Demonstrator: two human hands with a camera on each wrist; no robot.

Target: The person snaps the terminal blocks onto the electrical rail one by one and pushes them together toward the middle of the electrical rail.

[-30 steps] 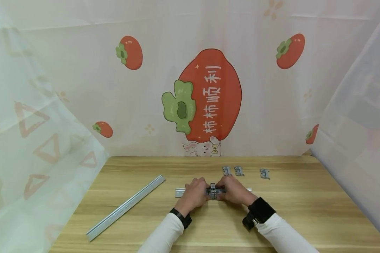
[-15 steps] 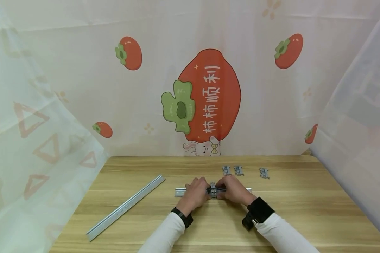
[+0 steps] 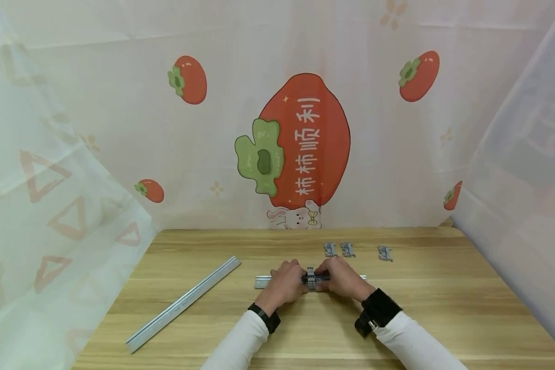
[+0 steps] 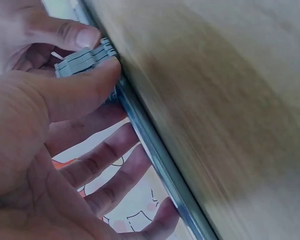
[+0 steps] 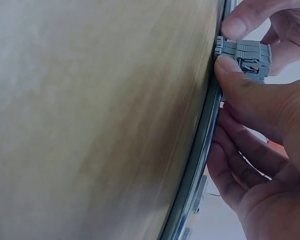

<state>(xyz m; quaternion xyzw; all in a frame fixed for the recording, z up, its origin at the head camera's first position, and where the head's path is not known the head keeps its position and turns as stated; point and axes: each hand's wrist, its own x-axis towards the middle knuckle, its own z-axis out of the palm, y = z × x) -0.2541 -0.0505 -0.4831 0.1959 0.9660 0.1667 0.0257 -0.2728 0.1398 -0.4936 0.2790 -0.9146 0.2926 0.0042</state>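
Several grey terminal blocks (image 3: 311,280) stand side by side as one stack on a metal DIN rail (image 3: 262,281) lying crosswise on the table. My left hand (image 3: 284,288) grips the stack from the left, its thumb on the near end by the rail. From the other side my right hand (image 3: 344,280) pinches it, the thumb low against the blocks (image 5: 250,52) in the right wrist view. The left wrist view shows both thumbs at the stack (image 4: 77,62), with my left hand's other fingers spread along the rail's (image 4: 160,160) far side. Both hands cover parts of the rail.
Behind the hands lie three loose terminal blocks, two close together (image 3: 330,250) (image 3: 348,250) and one further right (image 3: 385,253). A second DIN rail (image 3: 183,304) lies slantwise on the left of the wooden table (image 3: 444,308). A printed curtain (image 3: 379,195) hangs along the back edge.
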